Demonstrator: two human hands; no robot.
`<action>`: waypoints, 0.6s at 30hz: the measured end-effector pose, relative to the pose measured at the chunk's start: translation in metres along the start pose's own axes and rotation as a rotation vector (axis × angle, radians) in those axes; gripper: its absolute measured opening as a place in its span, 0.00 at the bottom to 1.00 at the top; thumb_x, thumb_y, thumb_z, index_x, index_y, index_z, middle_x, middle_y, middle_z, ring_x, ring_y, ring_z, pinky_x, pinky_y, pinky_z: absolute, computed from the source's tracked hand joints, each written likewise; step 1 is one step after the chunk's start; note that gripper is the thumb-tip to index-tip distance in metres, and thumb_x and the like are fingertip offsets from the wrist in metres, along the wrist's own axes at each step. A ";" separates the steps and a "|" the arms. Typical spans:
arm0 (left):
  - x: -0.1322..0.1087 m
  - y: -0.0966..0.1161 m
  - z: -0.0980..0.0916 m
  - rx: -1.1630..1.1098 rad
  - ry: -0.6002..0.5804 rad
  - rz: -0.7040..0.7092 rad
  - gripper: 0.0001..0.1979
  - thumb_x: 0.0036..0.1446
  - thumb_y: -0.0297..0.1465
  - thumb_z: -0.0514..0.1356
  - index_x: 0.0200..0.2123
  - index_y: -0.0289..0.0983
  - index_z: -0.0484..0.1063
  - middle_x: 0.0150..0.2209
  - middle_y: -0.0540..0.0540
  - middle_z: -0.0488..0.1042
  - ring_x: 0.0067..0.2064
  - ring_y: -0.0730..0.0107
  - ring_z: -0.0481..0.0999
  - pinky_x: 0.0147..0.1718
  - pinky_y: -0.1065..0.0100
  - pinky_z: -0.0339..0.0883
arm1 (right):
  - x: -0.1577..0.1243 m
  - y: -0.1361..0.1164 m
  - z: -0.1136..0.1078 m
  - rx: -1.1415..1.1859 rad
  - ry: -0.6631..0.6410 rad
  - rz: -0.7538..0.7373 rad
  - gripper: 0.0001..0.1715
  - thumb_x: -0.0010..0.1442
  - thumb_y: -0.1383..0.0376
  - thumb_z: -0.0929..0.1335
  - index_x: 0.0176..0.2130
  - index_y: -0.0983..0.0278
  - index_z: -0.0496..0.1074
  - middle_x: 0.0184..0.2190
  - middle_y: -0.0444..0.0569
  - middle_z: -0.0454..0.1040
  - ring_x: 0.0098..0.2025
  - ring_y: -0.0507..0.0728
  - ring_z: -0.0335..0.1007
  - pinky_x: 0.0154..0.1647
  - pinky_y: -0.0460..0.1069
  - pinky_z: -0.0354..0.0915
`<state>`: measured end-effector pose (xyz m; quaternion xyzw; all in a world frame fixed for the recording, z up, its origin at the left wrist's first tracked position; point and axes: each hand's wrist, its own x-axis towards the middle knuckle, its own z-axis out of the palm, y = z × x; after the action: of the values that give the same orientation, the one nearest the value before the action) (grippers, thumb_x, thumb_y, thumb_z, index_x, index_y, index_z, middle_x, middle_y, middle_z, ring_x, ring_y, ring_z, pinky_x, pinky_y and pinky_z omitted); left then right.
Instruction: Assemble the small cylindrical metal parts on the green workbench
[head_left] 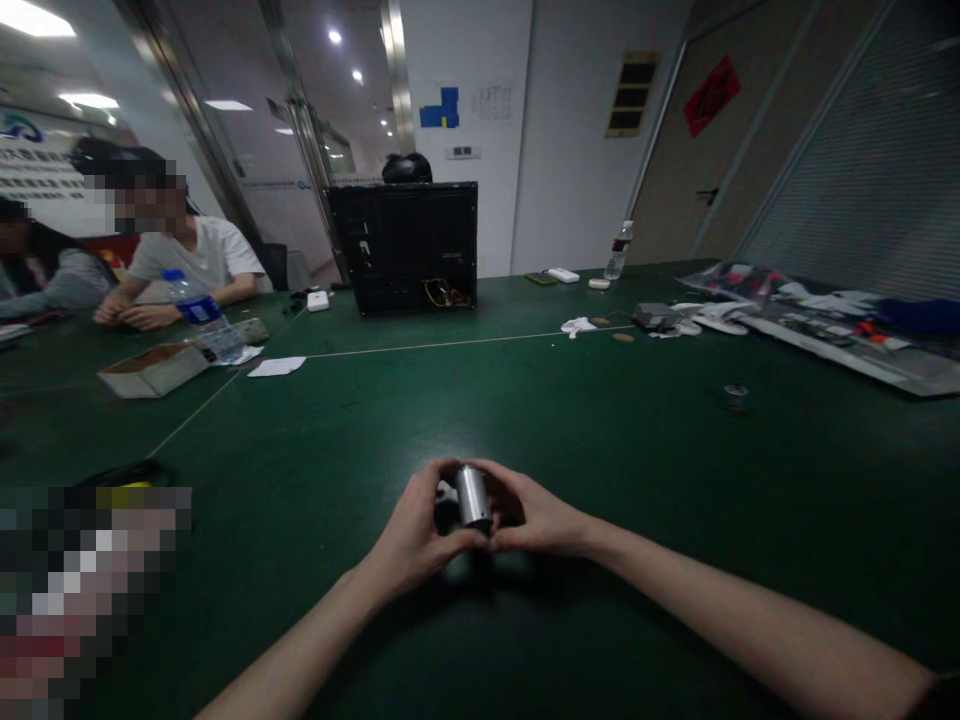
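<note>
A silvery metal cylinder (pixel 473 497), with a small dark hole near its lower end, is held between my two hands just above the green table (pixel 360 420). My left hand (pixel 422 525) closes on it from the left, thumb at the lower end and fingers at the upper end. From the right, my right hand (pixel 529 510) grips the same cylinder, its thumb meeting the other thumb at the bottom. A dark part shows beside the cylinder inside the left hand; its kind is unclear. The fingertips behind the cylinder are partly hidden.
A small metal piece (pixel 736 397) stands to the right. Farther back are a black monitor-like panel (pixel 405 250), a bottle (pixel 619 250) and a cluttered white tray (pixel 840 350). At left are an open box (pixel 154 372), a blue-capped bottle (pixel 202 315) and a seated person (pixel 187 250).
</note>
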<state>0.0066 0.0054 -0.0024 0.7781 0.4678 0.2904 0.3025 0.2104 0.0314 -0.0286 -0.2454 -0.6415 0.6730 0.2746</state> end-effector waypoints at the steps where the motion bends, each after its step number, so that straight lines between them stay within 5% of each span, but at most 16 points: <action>1: 0.000 -0.001 0.000 0.006 0.000 0.007 0.31 0.45 0.35 0.68 0.51 0.39 0.58 0.49 0.41 0.68 0.49 0.56 0.70 0.48 0.53 0.64 | 0.001 0.001 0.001 -0.002 0.025 -0.005 0.48 0.46 0.67 0.75 0.60 0.59 0.53 0.44 0.50 0.67 0.41 0.54 0.67 0.37 0.48 0.66; 18: -0.003 0.004 -0.007 0.107 -0.010 0.083 0.25 0.50 0.36 0.63 0.50 0.38 0.60 0.48 0.40 0.69 0.48 0.54 0.70 0.47 0.53 0.65 | 0.000 0.002 0.002 0.035 0.054 -0.024 0.42 0.45 0.65 0.75 0.55 0.58 0.55 0.43 0.48 0.67 0.38 0.52 0.67 0.38 0.48 0.65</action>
<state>0.0023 0.0023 0.0039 0.8132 0.4485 0.2735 0.2505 0.2086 0.0302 -0.0301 -0.2511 -0.6249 0.6737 0.3041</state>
